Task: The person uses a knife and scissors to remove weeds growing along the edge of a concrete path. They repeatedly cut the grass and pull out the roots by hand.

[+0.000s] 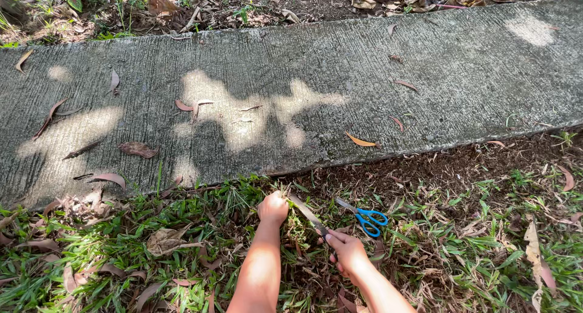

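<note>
left hand [273, 208] fists grass [231, 197] | right hand [345, 247] grips knife [308, 214] | blue scissors [364, 217] lie just right

Tuft of green grass [291, 223] gripped in a closed fist, rooted just below the concrete edge. Long, narrow knife blade [308, 214], dull and dirt-stained, angled up-left into that tuft, handle end hidden in a closed grip.

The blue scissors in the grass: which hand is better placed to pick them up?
The right hand, probably. The blue scissors lie just beyond it on its own side, though it already holds a knife. The left hand is farther away and is closed on a tuft of grass.
</note>
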